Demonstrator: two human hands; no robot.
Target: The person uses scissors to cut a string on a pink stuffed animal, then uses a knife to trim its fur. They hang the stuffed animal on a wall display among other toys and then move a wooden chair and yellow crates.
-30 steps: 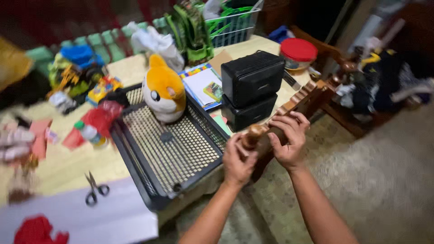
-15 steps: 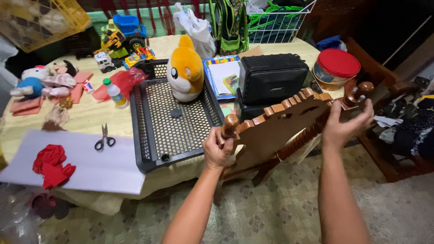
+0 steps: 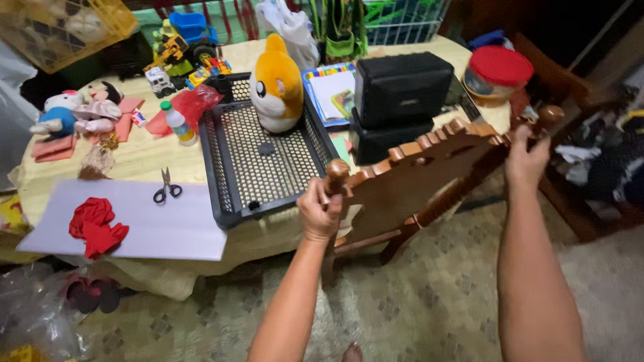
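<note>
both hands on the chair back

your left hand [image 3: 319,213] was wrapped tight around the left post of the wooden chair [image 3: 409,175], just under its round knob. your right hand [image 3: 527,155] gripped the right post the same way. the chair stood on the floor, its carved top rail close against the edge of the tabletop [image 3: 137,161]. just beyond your left hand lay a black mesh tray [image 3: 258,157] with an orange plush toy [image 3: 276,84] in it. two black boxes [image 3: 401,100] sat stacked behind the rail, scissors [image 3: 166,188] further left.
</note>
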